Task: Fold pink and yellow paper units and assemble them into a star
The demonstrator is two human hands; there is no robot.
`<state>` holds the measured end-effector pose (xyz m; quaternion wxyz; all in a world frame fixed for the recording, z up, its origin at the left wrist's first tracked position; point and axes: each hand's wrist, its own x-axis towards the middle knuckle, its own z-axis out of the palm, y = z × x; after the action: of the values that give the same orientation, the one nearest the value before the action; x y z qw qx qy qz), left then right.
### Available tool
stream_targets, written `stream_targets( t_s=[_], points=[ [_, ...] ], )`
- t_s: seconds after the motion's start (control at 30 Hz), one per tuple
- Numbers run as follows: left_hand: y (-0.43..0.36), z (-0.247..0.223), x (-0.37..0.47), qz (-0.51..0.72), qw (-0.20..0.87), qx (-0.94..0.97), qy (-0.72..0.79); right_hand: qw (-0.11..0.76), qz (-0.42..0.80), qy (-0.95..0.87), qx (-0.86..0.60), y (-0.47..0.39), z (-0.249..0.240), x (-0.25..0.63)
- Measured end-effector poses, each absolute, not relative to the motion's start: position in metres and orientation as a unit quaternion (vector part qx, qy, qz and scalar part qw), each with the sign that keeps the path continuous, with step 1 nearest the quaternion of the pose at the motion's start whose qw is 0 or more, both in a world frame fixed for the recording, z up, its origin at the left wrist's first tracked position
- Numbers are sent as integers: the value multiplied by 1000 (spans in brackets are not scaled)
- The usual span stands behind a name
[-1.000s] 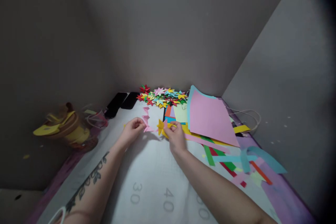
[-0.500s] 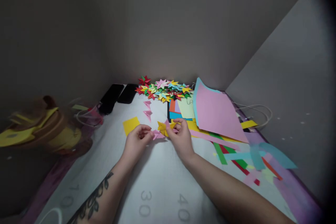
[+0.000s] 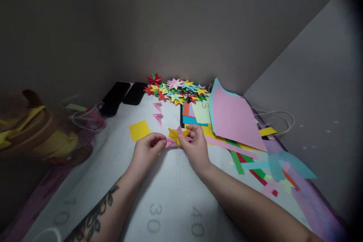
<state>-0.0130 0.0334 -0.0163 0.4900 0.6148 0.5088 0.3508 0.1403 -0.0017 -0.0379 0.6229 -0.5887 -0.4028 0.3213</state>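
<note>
A yellow and pink folded paper star [image 3: 173, 135] is held low over the white sheet. My right hand [image 3: 195, 145] grips its right side between thumb and fingers, hiding part of it. My left hand [image 3: 149, 149] pinches a pink point at the star's lower left with thumb and fingertips. Beyond my left hand lies a flat yellow paper square [image 3: 138, 130]. Two pink folded paper pieces [image 3: 158, 118] rest one behind the other just past the star.
Finished paper stars [image 3: 176, 90] are heaped at the wall. Coloured sheets [image 3: 235, 117] and scrap strips [image 3: 255, 164] lie on the right. Two black phones [image 3: 135, 93] lie at the back left. A brown and yellow object [image 3: 42, 132] stands at the left edge, blurred.
The view has shifted slightly. My left fingers stay at the star's pink point, and the star has turned a little in my right hand.
</note>
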Motion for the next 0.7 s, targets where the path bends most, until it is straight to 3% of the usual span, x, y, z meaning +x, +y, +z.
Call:
stream_targets(
  t_s=[0.7],
  points=[
    [33, -14, -14, 341, 485, 620, 514, 627, 313, -412, -583, -3, -34, 139]
  ],
)
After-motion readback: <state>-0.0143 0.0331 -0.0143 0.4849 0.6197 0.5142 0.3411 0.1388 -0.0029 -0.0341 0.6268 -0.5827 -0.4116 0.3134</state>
